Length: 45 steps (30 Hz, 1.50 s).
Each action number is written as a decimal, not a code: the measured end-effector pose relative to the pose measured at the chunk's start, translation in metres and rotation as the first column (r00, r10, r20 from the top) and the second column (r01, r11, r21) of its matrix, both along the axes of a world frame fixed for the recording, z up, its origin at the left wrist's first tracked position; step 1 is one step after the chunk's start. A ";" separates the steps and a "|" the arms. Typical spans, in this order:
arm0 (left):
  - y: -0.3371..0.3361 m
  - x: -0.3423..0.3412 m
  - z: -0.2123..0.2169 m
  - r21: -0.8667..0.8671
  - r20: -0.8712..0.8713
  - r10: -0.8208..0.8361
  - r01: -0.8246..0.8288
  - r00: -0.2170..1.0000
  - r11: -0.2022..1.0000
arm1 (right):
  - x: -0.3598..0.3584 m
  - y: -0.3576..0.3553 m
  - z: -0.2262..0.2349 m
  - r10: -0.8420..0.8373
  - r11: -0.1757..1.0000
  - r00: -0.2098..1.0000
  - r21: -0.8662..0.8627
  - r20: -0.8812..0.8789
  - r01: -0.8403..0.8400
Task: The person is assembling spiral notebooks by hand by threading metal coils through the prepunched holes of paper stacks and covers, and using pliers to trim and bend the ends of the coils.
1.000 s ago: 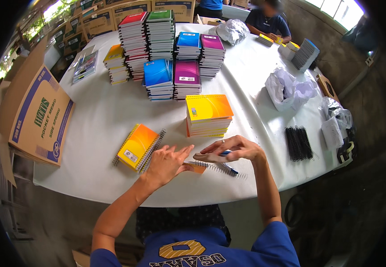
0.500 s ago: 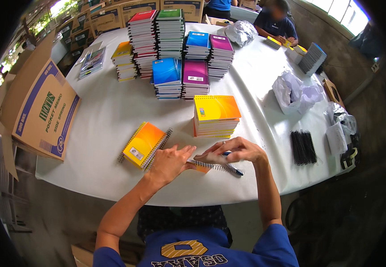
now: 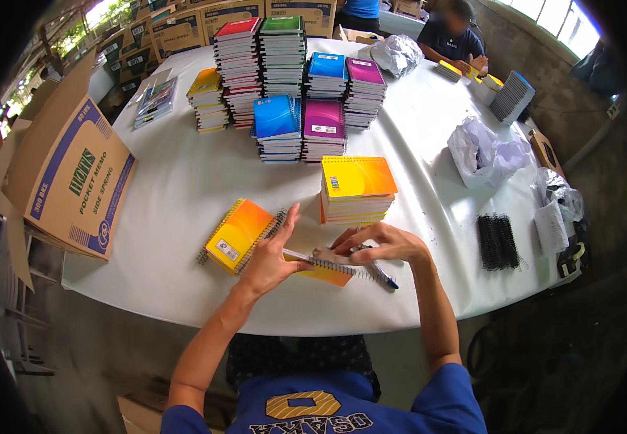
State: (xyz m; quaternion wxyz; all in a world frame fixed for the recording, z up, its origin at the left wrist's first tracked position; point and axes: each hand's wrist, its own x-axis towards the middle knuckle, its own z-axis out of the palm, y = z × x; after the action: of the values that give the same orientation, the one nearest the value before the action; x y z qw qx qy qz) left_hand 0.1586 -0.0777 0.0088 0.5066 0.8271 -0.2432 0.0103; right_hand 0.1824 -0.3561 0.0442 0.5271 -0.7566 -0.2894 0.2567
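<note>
A small notebook (image 3: 328, 273) with an orange-yellow cover stands on its edge over the table, its spine turned up. My left hand (image 3: 264, 262) grips its left end, thumb on the near side and index finger stretched upward. Along the spine runs a dark spiral coil (image 3: 364, 274), its loose end sticking out to the right. Over this coil my right hand (image 3: 386, 244) is curled, a brown covering on one finger pressed against the spine. Beneath that hand lies a slim tool with a blue end (image 3: 386, 281), partly hidden. Left of my left hand are yellow-orange spiral notebooks (image 3: 239, 233).
A yellow-orange notebook stack (image 3: 358, 189) stands just beyond my hands. Farther back rise tall stacks of coloured notebooks (image 3: 282, 65). Black coils (image 3: 498, 242) and a plastic bag (image 3: 483, 155) lie at right. A cardboard box (image 3: 82, 181) stands left; a co-worker (image 3: 452, 43) sits at the far right.
My left hand has turned, its fingers now pointing up instead of lying across the notebook. More of the orange cover shows. My right hand has moved slightly along the spine.
</note>
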 end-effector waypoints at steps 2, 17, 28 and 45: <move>0.002 -0.007 -0.006 -0.031 -0.119 0.007 -0.010 0.993 0.999 | 0.004 0.004 0.002 0.021 0.975 0.996 -0.222 0.086 -0.001; 0.003 -0.017 -0.025 -0.120 -0.068 0.001 -0.010 0.998 0.993 | -0.008 0.014 0.018 0.019 0.985 0.998 0.174 -0.063 -0.008; 0.019 -0.010 -0.019 -0.159 -0.265 -0.254 0.217 0.930 0.963 | -0.030 -0.057 0.023 -0.294 0.933 0.924 -0.139 0.243 0.333; -0.017 -0.051 -0.028 0.397 0.519 0.040 -0.283 0.854 0.873 | -0.134 0.049 -0.042 -0.408 0.762 0.547 -0.057 0.731 0.645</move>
State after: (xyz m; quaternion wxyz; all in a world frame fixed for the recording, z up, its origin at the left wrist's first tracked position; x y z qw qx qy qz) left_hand 0.1079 -0.0950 -0.0192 0.2137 0.9101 -0.2877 0.2080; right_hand 0.0481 -0.3069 0.0026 0.3052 -0.9215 -0.1712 -0.1685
